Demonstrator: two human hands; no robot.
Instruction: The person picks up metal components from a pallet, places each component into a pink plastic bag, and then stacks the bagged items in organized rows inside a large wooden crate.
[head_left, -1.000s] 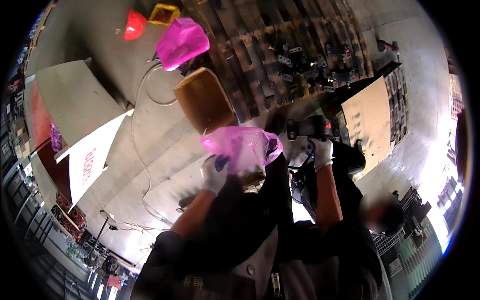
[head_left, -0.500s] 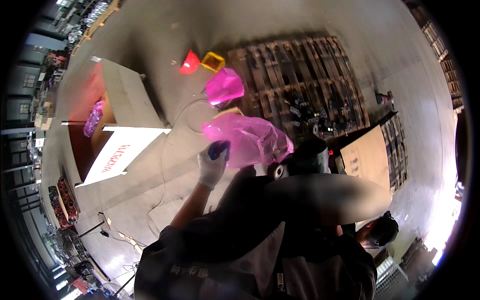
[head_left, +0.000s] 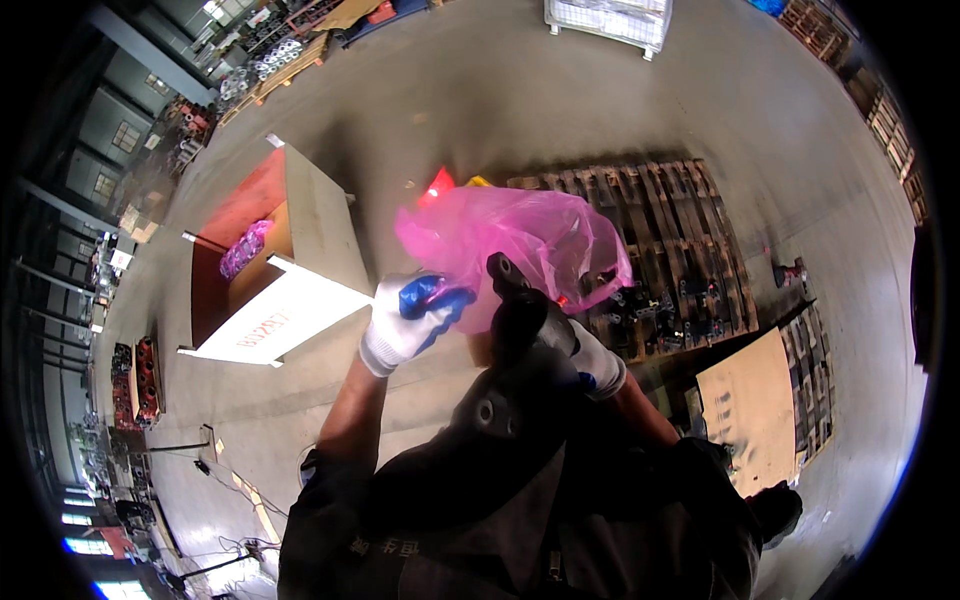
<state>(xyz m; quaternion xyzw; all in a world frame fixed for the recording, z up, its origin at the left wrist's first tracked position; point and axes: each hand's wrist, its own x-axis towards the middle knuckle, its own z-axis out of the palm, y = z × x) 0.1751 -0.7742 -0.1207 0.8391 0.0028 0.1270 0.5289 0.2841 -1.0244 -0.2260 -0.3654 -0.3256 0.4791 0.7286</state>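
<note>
Head view: left hand (head_left: 405, 318) pinches pink bag (head_left: 535, 228); right hand (head_left: 598, 362) clasps dark part (head_left: 528, 322), long axis forward.

Light is uneven: mid-grey over most of the floor (head_left: 480, 120), brighter down the right side and at lower left, where the windows (head_left: 90, 546) burn out and a patch of concrete glares. White panel (head_left: 320, 305) on the box (head_left: 325, 220) is nearly blown; soft shadows pool behind the box, and dark clothing (head_left: 480, 530) sinks close to black. Pink plastic bag (head_left: 500, 225) shows a pale translucent sheen, dark part (head_left: 530, 322) is soft and low in detail, fisheye rim bends straight edges, blue-fringed in places, corners black.
</note>
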